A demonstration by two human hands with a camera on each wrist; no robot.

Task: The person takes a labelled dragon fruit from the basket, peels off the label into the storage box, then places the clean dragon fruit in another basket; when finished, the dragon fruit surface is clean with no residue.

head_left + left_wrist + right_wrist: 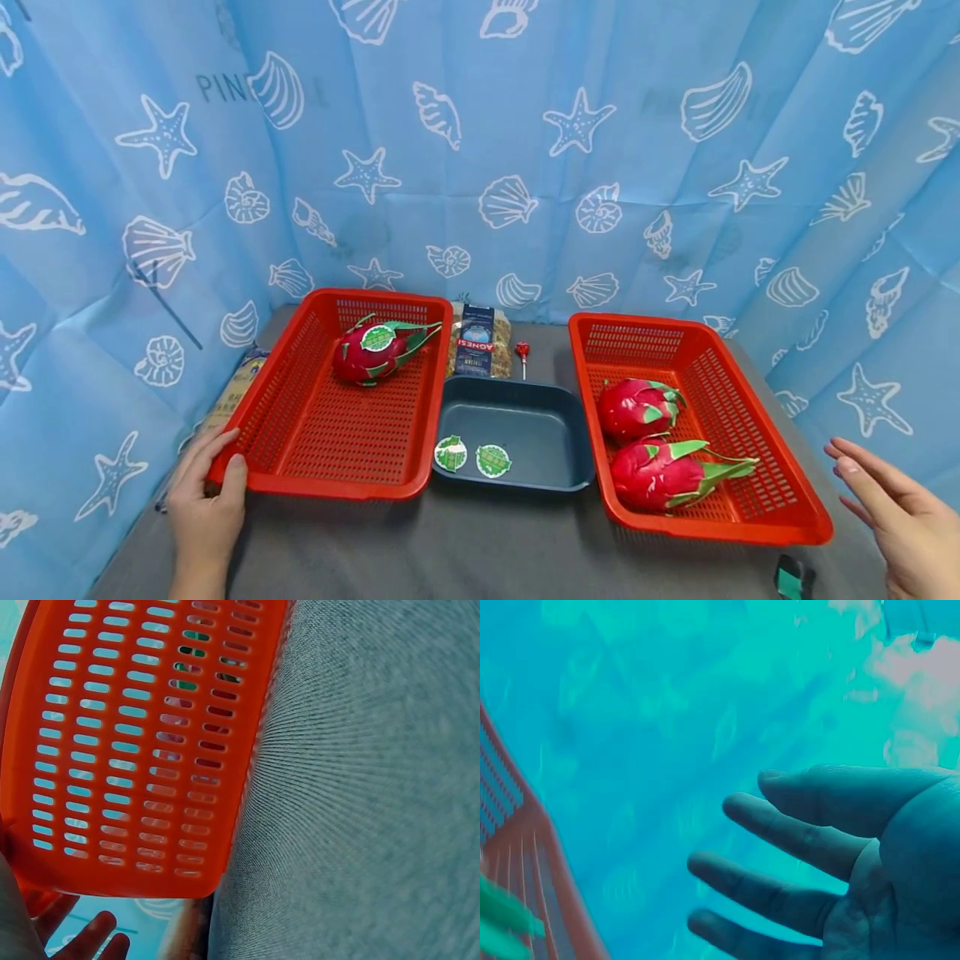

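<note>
My left hand (206, 492) holds the near left corner of the left red basket (337, 487), thumb at its front side and fingers along its left side. In the left wrist view, the perforated wall of this basket (120, 874) fills the left half, with fingertips (97, 930) past its corner. A dragon fruit (360, 354) with a green sticker lies inside. My right hand (892, 508) is off to the right of the right red basket (720, 529), apart from it, fingers extended and holding nothing. Two dragon fruits (633, 408) (652, 479) lie in that basket.
Between the baskets stands a dark tray (525, 425) with two green-and-white stickers. Behind it are a pasta bag (477, 342) and a red lollipop (522, 350). Another package (232, 392) is partly hidden left. A small black-and-green object (791, 577) lies near front right. A blue shell-patterned curtain (480, 150) surrounds the table.
</note>
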